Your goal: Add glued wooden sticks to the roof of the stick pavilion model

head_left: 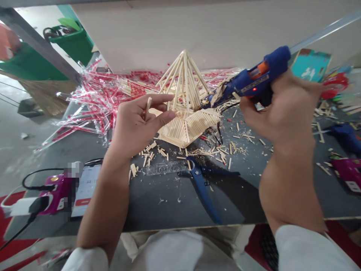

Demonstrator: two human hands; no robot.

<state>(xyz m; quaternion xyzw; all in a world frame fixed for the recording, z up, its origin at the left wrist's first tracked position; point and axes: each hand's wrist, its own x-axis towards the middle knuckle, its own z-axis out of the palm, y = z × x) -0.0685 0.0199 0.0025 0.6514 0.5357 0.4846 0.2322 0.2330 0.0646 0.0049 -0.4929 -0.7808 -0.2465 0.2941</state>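
Observation:
My right hand [287, 101] is wrapped round a blue hot glue gun [259, 77] with its red light on and a clear glue stick [324, 32] out of the back. The gun's nozzle points down and left, close to a small wooden-stick model [188, 130] with a flared base and a pointed frame of sticks [184, 75]. At the model's left side, my left hand [143, 116] is closed, with a short wooden stick [148, 107] standing up between its fingers. Its thumb and index fingertips are near the model and partly hide it. A stick piece [236, 96] shows by my right fingertips.
Blue cutters [201, 184] and a clear ruler [166, 168] lie on the grey table [169, 207] among stick scraps. Plastic-wrapped sticks [96, 98] pile up behind at left. A phone [86, 188] and a purple power strip [53, 192] lie left; another blue tool [345, 137] is right.

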